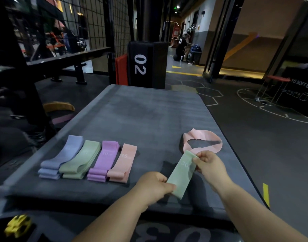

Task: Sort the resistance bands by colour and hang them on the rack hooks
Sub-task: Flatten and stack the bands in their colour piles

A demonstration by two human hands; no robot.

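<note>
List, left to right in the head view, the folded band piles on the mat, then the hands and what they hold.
lavender-blue folded fabric band pile, sage-green folded band pile, purple folded band pile, peach folded band, left hand, mint-green fabric band pinched by both hands, right hand

A dark grey ribbed mat (149, 116) fills the middle of the view, flat and wide. Near its front left, four stacks of folded fabric resistance bands lie side by side, touching: a pale blue stack (62, 156), a pale green stack (81, 159), a purple stack (104, 161) and a peach-pink stack (123, 163) printed "15". Well apart, toward the right edge, a loose pale pink fabric band (212, 138) lies as an open, twisted loop.
</note>
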